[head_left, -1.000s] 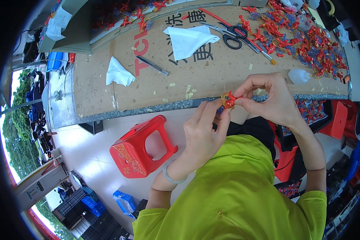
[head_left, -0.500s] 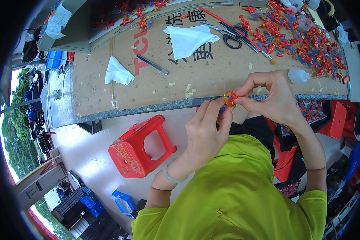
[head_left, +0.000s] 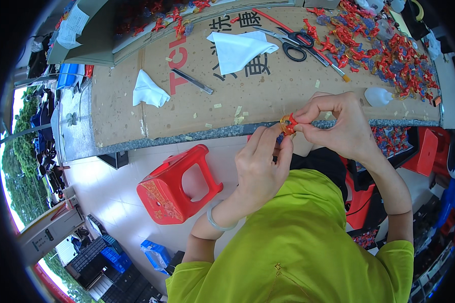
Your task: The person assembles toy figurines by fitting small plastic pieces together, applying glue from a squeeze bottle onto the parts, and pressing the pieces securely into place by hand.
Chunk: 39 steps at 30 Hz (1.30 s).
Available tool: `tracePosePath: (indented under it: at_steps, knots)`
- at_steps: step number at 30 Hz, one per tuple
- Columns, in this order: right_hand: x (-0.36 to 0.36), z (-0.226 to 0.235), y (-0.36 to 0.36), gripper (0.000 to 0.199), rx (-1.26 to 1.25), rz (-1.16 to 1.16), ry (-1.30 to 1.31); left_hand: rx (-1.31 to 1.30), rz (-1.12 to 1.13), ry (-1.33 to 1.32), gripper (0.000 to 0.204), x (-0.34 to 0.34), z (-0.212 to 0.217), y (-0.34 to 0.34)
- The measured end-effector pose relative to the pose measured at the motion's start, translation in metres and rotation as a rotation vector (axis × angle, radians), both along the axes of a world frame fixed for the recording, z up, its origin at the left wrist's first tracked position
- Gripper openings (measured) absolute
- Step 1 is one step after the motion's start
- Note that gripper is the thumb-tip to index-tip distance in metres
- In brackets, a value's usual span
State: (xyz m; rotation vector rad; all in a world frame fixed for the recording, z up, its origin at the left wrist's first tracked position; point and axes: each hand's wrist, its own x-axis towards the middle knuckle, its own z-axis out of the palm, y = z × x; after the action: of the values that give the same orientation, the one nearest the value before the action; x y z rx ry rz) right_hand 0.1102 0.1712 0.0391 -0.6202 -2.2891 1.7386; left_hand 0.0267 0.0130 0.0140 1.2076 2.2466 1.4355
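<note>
Cardboard-covered workbench [head_left: 136, 118] lying beyond the hands, bearing white cloths [head_left: 240, 48], scissors [head_left: 293, 43], red figurines [head_left: 379, 48] heaped beyond the right hand.

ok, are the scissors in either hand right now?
No. The scissors lie on the cardboard-covered table, while the left hand and right hand pinch a small red-orange piece.

We saw a small orange-and-red piece [head_left: 288, 123] pinched between our hands. The worktop [head_left: 151, 144] had a speckled grey edge under plain brown cardboard [head_left: 268, 86] printed with red and black characters. On the cardboard lay two white cloths [head_left: 240, 48], black-handled scissors [head_left: 293, 45] and a heap of red and blue pieces [head_left: 384, 50]. The stool [head_left: 177, 184] was bright red, our shirt [head_left: 298, 247] lime green, and our bangle [head_left: 218, 222] pale green.
</note>
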Motion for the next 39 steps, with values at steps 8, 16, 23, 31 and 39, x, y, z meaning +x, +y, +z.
tracePosePath:
  at_steps: [8, 16, 23, 31, 39]
  knots:
    - [0.001, 0.002, 0.008, 0.007, 0.016, 0.074, 0.1, 0.032, -0.012, 0.142, 0.021, -0.007, 0.0, -0.001]
    - [0.002, -0.001, 0.007, 0.017, 0.308, 0.039, 0.259, 0.113, -0.021, 0.285, 0.029, -0.01, -0.003, -0.001]
    - [0.004, -0.011, 0.011, 0.024, 0.461, -0.024, 0.421, 0.273, -0.057, -0.876, 0.045, -0.021, 0.006, -0.004]
    - [0.005, -0.017, 0.012, 0.026, 0.471, 0.043, 0.448, 0.135, -0.267, -1.259, 0.035, -0.03, -0.008, -0.005]
    - [0.012, -0.023, 0.013, 0.013, -0.285, -0.111, 0.144, 0.121, -0.139, -0.996, 0.03, -0.018, -0.002, 0.001]
